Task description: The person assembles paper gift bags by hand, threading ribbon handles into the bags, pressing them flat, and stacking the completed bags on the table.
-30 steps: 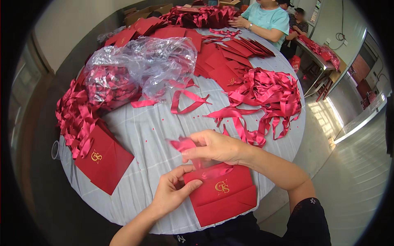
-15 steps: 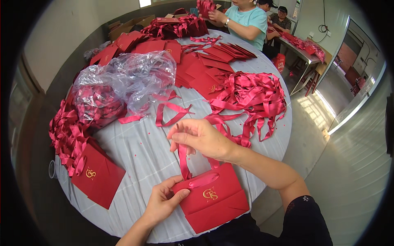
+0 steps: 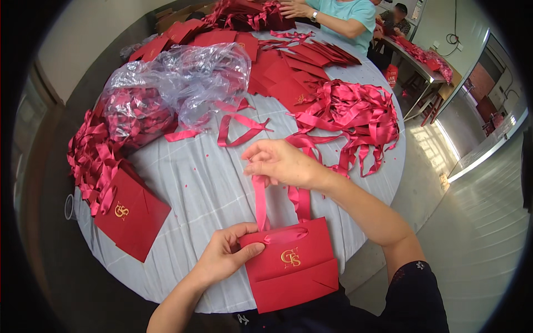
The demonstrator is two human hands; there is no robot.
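Observation:
A flat red paper gift bag (image 3: 297,277) with a gold emblem lies at the table's near edge. My left hand (image 3: 225,252) pinches its upper left corner, thumb on the front. One pink ribbon runs across the bag's front near its top edge. Above the bag, the fingers of my right hand (image 3: 280,164) are closed on a pink ribbon (image 3: 260,202), which hangs taut down to the bag's top edge. A second ribbon strand (image 3: 300,202) rises from the bag's top, below my right wrist.
Loose ribbons (image 3: 355,114) are heaped at the right. Red bags (image 3: 283,77) spread behind them. A clear plastic bag (image 3: 183,83) of ribbons stands left of centre. Finished-looking ribboned bags (image 3: 133,213) lie at left, near a clear cup (image 3: 69,206). Across the table works a person (image 3: 347,25).
My right hand has shifted slightly right, drawing the ribbon straighter above the bag. The left hand keeps its hold on the corner. The whole view has tilted down a little.

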